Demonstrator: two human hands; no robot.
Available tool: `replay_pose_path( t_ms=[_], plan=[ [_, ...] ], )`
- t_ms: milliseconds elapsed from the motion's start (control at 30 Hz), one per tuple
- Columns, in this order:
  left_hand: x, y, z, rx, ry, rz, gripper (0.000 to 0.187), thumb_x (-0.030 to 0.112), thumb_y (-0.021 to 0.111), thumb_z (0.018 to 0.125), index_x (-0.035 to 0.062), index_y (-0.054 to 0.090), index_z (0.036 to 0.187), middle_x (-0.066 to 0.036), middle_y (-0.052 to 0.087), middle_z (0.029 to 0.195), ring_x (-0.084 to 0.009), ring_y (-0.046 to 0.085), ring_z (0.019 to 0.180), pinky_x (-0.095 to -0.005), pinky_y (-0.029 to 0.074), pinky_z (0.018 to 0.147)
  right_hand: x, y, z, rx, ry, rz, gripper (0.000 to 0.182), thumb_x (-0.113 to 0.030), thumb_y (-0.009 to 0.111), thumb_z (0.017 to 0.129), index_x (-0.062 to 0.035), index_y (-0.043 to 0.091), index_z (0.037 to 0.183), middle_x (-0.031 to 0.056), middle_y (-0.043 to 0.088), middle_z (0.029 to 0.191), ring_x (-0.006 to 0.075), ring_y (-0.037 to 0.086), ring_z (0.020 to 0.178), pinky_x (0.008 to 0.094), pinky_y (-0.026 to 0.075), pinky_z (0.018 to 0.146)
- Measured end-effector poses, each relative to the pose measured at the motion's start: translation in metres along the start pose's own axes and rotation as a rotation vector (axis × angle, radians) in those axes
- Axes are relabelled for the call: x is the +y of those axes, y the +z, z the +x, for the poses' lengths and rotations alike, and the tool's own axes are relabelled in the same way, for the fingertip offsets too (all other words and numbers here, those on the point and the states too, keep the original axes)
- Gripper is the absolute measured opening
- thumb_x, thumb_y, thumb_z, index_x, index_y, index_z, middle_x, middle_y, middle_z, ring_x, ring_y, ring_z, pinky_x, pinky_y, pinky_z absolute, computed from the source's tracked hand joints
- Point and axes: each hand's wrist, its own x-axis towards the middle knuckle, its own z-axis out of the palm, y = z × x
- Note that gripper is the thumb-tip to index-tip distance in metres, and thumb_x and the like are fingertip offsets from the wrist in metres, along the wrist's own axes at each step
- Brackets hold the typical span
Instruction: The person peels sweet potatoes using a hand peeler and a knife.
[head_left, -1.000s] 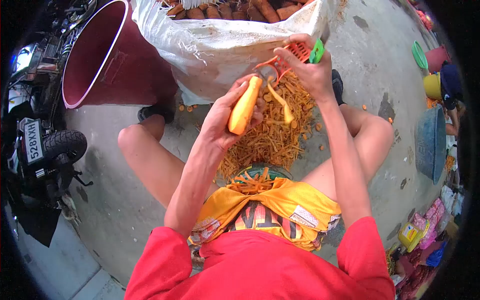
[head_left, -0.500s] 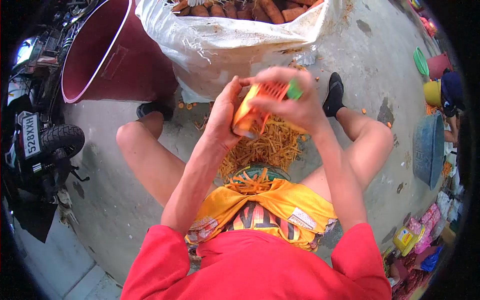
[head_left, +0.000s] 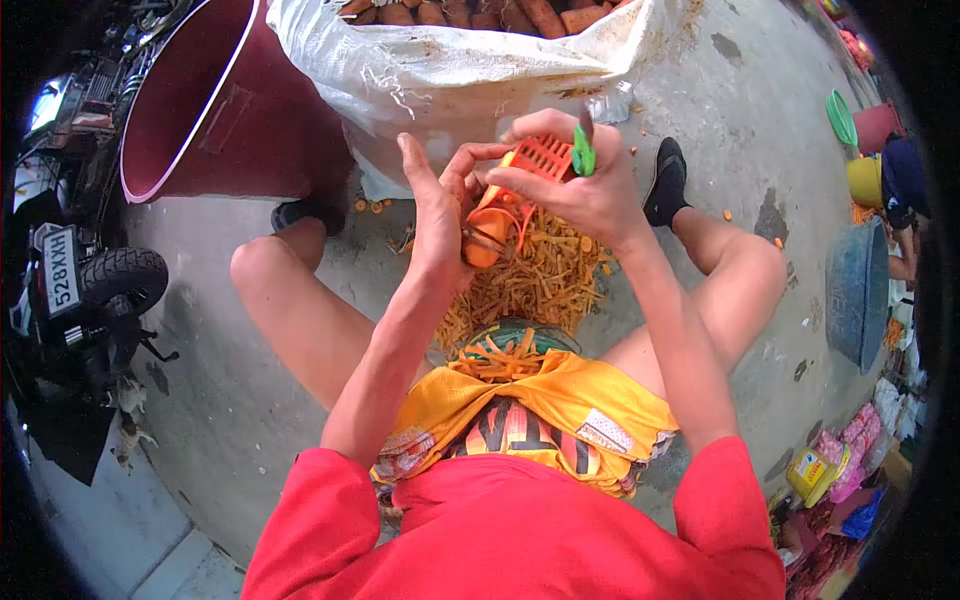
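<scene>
My left hand (head_left: 440, 205) is wrapped round a peeled carrot (head_left: 484, 252), its thumb raised and the carrot's rounded end towards me. In my right hand (head_left: 590, 195) is an orange-red peeler (head_left: 545, 158) with a slotted body, lying along the carrot. A small green-handled tool (head_left: 583, 152) with a dark blade-like end also sticks up from the right hand's fingers. Below both hands a heap of carrot peelings (head_left: 540, 285) lies on the floor between my legs, and more strips rest on a green basin-like rim (head_left: 520, 338) by my lap.
A white woven sack (head_left: 440, 100) full of unpeeled carrots (head_left: 490, 20) stands ahead. Left of it leans a large maroon tub (head_left: 260, 130). A parked motorcycle (head_left: 110, 285) is at far left. On the right are a blue-grey basin (head_left: 855, 295) and another person (head_left: 905, 190).
My right hand has shifted slightly up, and the green-handled tool now stands more upright. The carrot has turned in my left hand so its end faces me; the left thumb has lifted.
</scene>
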Motion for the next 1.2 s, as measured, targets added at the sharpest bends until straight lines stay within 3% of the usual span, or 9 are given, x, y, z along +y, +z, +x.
replay_pose_path(
  t_ms=[100,300,333,367,467,533,667,900,1200],
  plan=[
    [-0.003,0.009,-0.005,0.145,0.023,0.008,0.103,0.092,0.013,0.090,0.0070,0.059,0.127,-0.007,0.068,0.106,-0.0177,0.068,0.093,-0.0311,0.058,0.077,0.019,-0.009,0.010,0.013,-0.090,-0.127,0.027,-0.019,0.089,0.082,-0.0041,0.072,0.096,0.0015,0.070,0.077,0.0063,0.064,0.073,0.0248,0.052,0.064],
    [-0.009,-0.003,0.005,0.027,-0.024,0.132,0.093,0.086,0.024,0.096,0.0066,0.057,0.131,-0.005,0.063,0.109,-0.0143,0.063,0.084,-0.0285,0.056,0.066,0.046,-0.042,0.029,0.300,-0.037,-0.188,0.020,-0.014,0.086,0.085,-0.0041,0.072,0.095,0.0012,0.074,0.080,0.0075,0.067,0.070,0.0259,0.056,0.065],
    [-0.008,-0.006,0.006,-0.003,-0.040,0.036,0.065,0.065,0.040,0.106,0.0079,0.056,0.133,-0.006,0.065,0.112,-0.0143,0.066,0.088,-0.0291,0.059,0.067,0.038,-0.033,0.025,0.271,-0.038,-0.096,0.020,-0.014,0.087,0.085,-0.0047,0.072,0.095,0.0009,0.074,0.081,0.0078,0.068,0.071,0.0255,0.056,0.065],
    [-0.009,-0.007,0.007,-0.002,-0.035,0.034,0.065,0.065,0.040,0.106,0.0079,0.056,0.133,-0.006,0.065,0.112,-0.0143,0.066,0.088,-0.0291,0.059,0.067,0.029,-0.024,0.020,0.240,-0.039,-0.002,0.020,-0.013,0.087,0.084,-0.0054,0.072,0.096,0.0006,0.075,0.082,0.0081,0.068,0.072,0.0252,0.055,0.065],
    [-0.011,-0.015,0.011,-0.092,-0.081,-0.349,0.025,0.020,0.049,0.110,0.0093,0.055,0.132,-0.007,0.064,0.118,-0.0173,0.067,0.107,-0.0358,0.061,0.088,-0.002,-0.002,0.000,0.045,-0.174,-0.044,0.026,-0.016,0.088,0.083,-0.0062,0.073,0.102,0.0025,0.076,0.091,0.0093,0.069,0.080,0.0279,0.056,0.069],
    [-0.010,-0.014,0.010,-0.082,-0.068,-0.300,0.025,0.022,0.049,0.110,0.0091,0.055,0.131,-0.007,0.064,0.120,-0.0175,0.067,0.107,-0.0359,0.061,0.088,-0.008,-0.004,-0.001,-0.159,-0.307,-0.127,0.037,-0.018,0.093,0.077,-0.0044,0.073,0.106,0.0017,0.072,0.086,0.0112,0.068,0.083,0.0284,0.055,0.073],
    [-0.007,-0.017,0.022,-0.092,-0.020,-0.373,0.028,0.026,0.049,0.111,0.0075,0.057,0.130,-0.011,0.066,0.126,-0.0216,0.071,0.103,-0.0383,0.064,0.087,0.014,-0.005,0.004,0.017,-0.045,0.104,0.034,-0.021,0.090,0.082,-0.0031,0.073,0.105,0.0032,0.074,0.092,0.0082,0.065,0.083,0.0277,0.054,0.073],
    [-0.004,-0.014,0.011,-0.105,-0.110,-0.401,0.035,0.029,0.055,0.109,0.0076,0.053,0.137,-0.011,0.065,0.125,-0.0205,0.070,0.104,-0.0351,0.062,0.087,0.005,0.005,0.006,-0.053,-0.213,0.000,0.032,-0.020,0.091,0.079,-0.0043,0.073,0.102,0.0055,0.073,0.088,0.0119,0.067,0.079,0.0272,0.054,0.072],
    [-0.010,-0.009,0.015,-0.094,-0.084,-0.392,0.030,0.024,0.055,0.109,0.0094,0.053,0.135,-0.010,0.066,0.120,-0.0211,0.070,0.106,-0.0380,0.064,0.085,-0.007,-0.002,-0.001,-0.061,-0.102,0.068,0.035,-0.015,0.093,0.077,-0.0046,0.072,0.103,0.0041,0.075,0.092,0.0096,0.069,0.081,0.0260,0.055,0.071]
  ],
)
